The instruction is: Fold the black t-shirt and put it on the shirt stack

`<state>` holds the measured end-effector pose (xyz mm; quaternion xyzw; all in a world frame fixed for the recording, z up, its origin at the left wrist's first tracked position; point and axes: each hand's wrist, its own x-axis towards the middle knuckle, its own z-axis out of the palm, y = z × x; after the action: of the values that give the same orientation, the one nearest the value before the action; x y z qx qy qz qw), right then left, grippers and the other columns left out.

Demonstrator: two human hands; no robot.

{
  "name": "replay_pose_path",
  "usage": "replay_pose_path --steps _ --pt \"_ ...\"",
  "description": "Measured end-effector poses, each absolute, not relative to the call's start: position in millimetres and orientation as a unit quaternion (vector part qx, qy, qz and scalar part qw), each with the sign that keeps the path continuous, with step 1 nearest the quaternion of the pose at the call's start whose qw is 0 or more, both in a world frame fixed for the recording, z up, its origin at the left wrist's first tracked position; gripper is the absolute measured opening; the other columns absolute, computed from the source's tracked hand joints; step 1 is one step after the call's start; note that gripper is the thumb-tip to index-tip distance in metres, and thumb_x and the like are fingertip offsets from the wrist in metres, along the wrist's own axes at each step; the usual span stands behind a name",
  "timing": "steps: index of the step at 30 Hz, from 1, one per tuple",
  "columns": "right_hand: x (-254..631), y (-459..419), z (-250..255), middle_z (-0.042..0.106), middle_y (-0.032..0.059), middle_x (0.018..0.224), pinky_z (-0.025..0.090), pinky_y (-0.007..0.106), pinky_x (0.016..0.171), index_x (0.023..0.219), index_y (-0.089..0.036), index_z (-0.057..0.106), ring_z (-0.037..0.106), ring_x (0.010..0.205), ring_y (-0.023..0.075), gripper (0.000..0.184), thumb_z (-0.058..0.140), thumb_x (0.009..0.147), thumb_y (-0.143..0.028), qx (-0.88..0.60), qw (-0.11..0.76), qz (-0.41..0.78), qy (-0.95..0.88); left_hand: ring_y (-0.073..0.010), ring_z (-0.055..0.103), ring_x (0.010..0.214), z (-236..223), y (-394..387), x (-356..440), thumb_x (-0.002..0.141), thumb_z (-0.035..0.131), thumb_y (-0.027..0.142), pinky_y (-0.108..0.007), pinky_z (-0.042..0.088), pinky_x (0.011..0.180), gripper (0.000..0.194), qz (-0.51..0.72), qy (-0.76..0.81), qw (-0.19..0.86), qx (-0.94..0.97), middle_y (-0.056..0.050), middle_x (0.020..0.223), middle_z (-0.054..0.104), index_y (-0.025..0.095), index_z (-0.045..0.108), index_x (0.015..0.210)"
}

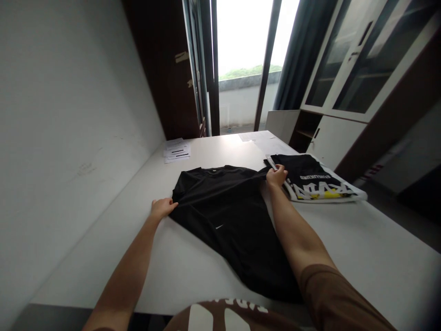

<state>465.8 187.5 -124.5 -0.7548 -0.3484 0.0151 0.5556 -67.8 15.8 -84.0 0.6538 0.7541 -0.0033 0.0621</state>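
Collar mark [214, 170] on black shirt [239, 216], perhaps a label, is unreadably small.

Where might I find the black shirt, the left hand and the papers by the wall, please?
Black shirt [237, 218], head view: middle of its fabric.
Left hand [162, 208], head view: back of the hand.
Papers [177, 149], head view: middle of the sheets.

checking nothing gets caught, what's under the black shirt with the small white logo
The black shirt lies on the white table, whose top shows along its edges. Directly beneath, the cloth covers everything, so whether anything else lies there cannot be seen.
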Motion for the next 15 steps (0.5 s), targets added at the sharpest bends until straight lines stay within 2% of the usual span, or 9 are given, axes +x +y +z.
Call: replay_pose_path --steps 3,5,8,10,12,15 --pt "450.2 175.9 -117.7 0.061 0.0196 0.121 0.046 0.045 0.095 0.112 -0.016 0.071 0.057 0.112 0.0333 0.034 0.052 0.086 -0.024 -0.752 0.48 -0.07 -0.446 -0.0296 0.066 0.106 -86.2 14.3 -55.1 0.096 0.053 0.046 -0.043 0.043 0.101 0.033 0.083 0.727 -0.003 0.682 -0.011 0.102 0.075 0.022 0.075 0.092" --pt "433.6 173.1 -114.9 0.065 0.0166 0.115 0.045 0.043 0.096 0.108 -0.017 0.073 0.058 0.111 0.0318 0.03 0.051 0.09 -0.025 -0.71 0.433 -0.07 -0.551 -0.0277 0.064 0.111 -87.4 13.0 -40.3 0.097 0.053 0.042 -0.04 0.044 0.104 0.031 0.152 0.665 0.027 0.731 -0.011 0.111 0.073 0.022 0.076 0.099" --pt "405.9 174.7 -116.2 0.071 0.0075 0.097 0.047 0.033 0.088 0.109 -0.023 0.075 0.063 0.093 0.0239 0.028 0.052 0.094 -0.028 -0.613 0.335 0.049 -0.714 -0.0246 0.065 0.11 -85.2 9.4 -21.0 0.1 0.048 0.045 -0.034 0.047 0.102 0.037 0.207 0.558 0.181 0.783 -0.007 0.114 0.075 0.022 0.076 0.11" --pt "390.9 176.4 -120.3 0.071 0.004 0.094 0.048 0.029 0.084 0.112 -0.026 0.076 0.064 0.088 0.0207 0.026 0.056 0.095 -0.031 -0.559 0.255 0.118 -0.78 -0.0233 0.066 0.103 -80.0 5.2 -14.2 0.101 0.046 0.052 -0.031 0.049 0.096 0.044 0.209 0.52 0.271 0.782 -0.005 0.108 0.076 0.022 0.077 0.111" --pt "381.4 176.9 -125.0 0.07 0.0048 0.101 0.049 0.03 0.089 0.113 -0.029 0.077 0.064 0.096 0.0223 0.026 0.062 0.093 -0.034 -0.548 0.193 0.12 -0.805 -0.0208 0.066 0.089 -71.4 -0.4 -12.9 0.101 0.043 0.058 -0.029 0.051 0.085 0.053 0.185 0.504 0.348 0.768 -0.005 0.092 0.075 0.019 0.079 0.109" --pt "376.0 175.9 -131.2 0.066 0.0085 0.121 0.046 0.037 0.102 0.122 -0.031 0.075 0.059 0.117 0.028 0.032 0.067 0.092 -0.04 -0.559 0.154 0.087 -0.81 -0.0155 0.059 0.066 -54.4 -9.9 -20.0 0.1 0.044 0.064 -0.026 0.049 0.068 0.06 0.084 0.453 0.504 0.73 -0.003 0.07 0.065 0.016 0.079 0.11"
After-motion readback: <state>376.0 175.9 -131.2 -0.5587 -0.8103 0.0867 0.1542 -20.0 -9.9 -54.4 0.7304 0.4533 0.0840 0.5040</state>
